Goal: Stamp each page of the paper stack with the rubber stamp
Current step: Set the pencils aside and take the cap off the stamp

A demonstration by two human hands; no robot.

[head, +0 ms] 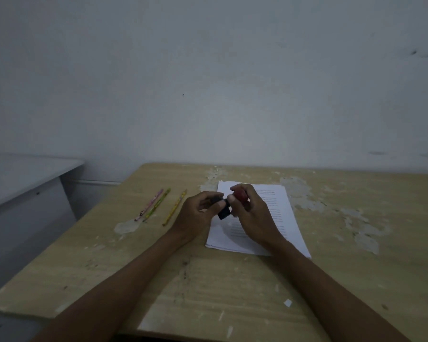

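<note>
A stack of white printed pages [277, 213] lies on the worn wooden table [232, 280], slightly right of centre. Above its left part both hands meet. My left hand [198, 213] pinches a small black piece [224, 211], which looks like the stamp's cap or base. My right hand [252, 215] is closed around the red rubber stamp [240, 195], whose red top shows between the fingers. The two parts touch or nearly touch; the fingers hide the joint between them. The top page shows lines of text, partly covered by my right hand.
Three pencils [158, 206] lie side by side on the table left of my hands. Patches of peeled veneer mark the tabletop at the back and right. A grey desk [22, 183] stands to the left, separated by a gap. A wall rises behind.
</note>
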